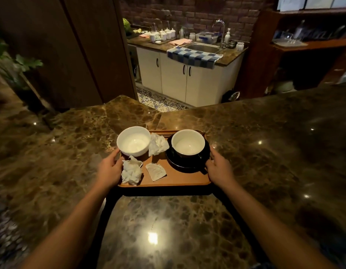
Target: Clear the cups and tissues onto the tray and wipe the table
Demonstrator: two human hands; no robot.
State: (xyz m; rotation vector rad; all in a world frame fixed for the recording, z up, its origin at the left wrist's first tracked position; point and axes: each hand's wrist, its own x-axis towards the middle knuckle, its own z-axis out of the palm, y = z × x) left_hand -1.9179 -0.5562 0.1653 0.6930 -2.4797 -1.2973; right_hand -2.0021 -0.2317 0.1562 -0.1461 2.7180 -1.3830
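A brown tray (pixel 179 176) is held above the marble counter and casts a dark shadow beneath. My left hand (pixel 109 169) grips its left edge and my right hand (pixel 219 168) grips its right edge. On the tray stand a white cup (pixel 133 141) at the back left and a white-lined black cup (pixel 188 144) on a black saucer (pixel 184 165) at the right. A crumpled tissue (pixel 157 145) lies between the cups, another crumpled tissue (pixel 131 171) lies at the front left, and a flat paper packet (pixel 155 171) sits mid-tray.
The brown marble counter (pixel 265 142) wraps around in front and to both sides. Beyond a gap lies a kitchenette with a sink (pixel 204 47), a checked blue towel (pixel 193 57), white cabinets and several small cups. A dark wooden panel (pixel 80 55) and a plant (pixel 16 63) stand left.
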